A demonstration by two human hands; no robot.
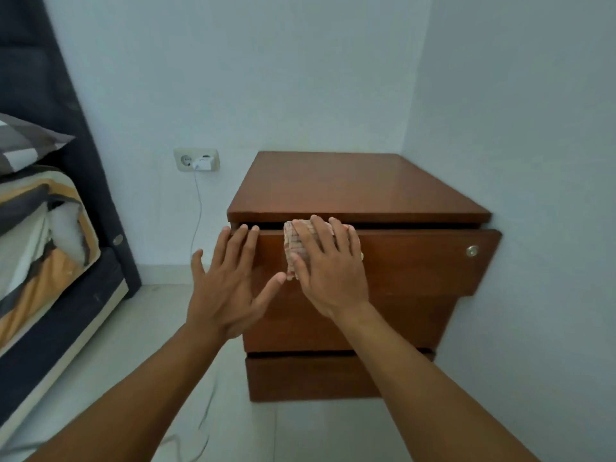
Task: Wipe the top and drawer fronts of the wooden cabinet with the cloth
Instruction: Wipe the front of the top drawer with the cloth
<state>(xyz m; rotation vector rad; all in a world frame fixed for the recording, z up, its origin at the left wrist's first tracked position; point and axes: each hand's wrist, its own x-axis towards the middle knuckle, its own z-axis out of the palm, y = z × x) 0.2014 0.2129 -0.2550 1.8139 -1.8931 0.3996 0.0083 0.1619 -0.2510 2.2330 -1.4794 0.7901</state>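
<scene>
The wooden cabinet [360, 188] stands in the room's corner, its glossy top bare. Its top drawer [416, 261] juts out a little, with a round metal lock [472, 250] at the right end. My right hand [328, 268] lies flat on the checked cloth [293, 248] and presses it against the upper left part of that drawer front. My left hand [230, 281] is spread open, fingertips on the drawer's left edge, holding nothing. Two lower drawer fronts [313, 378] show below my forearms.
A bed with striped bedding [43, 235] and a dark headboard stands at the left. A wall socket [196, 160] holds a white charger, whose cable [196, 228] hangs down to the pale tiled floor [160, 321] between bed and cabinet. White walls close in behind and to the right.
</scene>
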